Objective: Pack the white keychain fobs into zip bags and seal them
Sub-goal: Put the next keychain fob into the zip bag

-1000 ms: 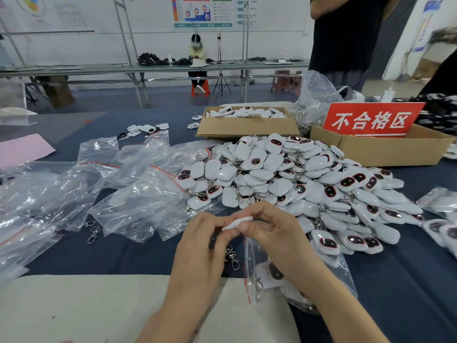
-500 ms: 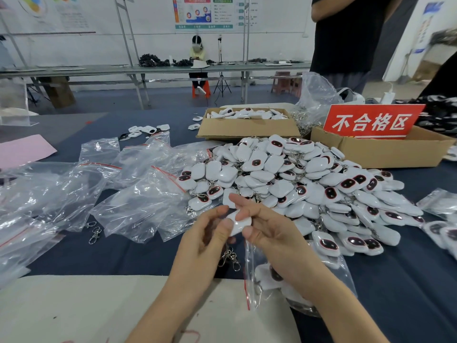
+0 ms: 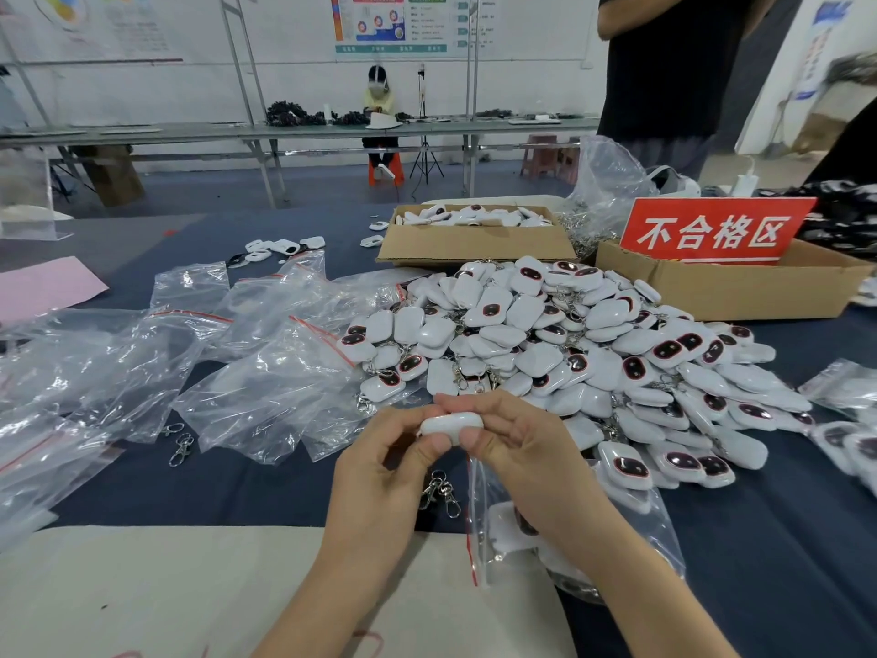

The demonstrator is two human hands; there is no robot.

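Over the dark blue tablecloth (image 3: pixel 237 486), my left hand (image 3: pixel 379 486) and right hand (image 3: pixel 522 463) pinch one white plastic keychain fob (image 3: pixel 451 426), its metal clasps (image 3: pixel 441 491) dangling beneath. A clear, red-striped zip bag (image 3: pixel 493 529) holding fobs lies under my right wrist, beside the heaped fob pile (image 3: pixel 569 344).

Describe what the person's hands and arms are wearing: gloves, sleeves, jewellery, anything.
Nothing shows. The left hand and right hand are bare: no gloves, rings or tape. The left forearm and right forearm are uncovered to the frame's bottom edge, with no sleeve, watch or bracelet in view.
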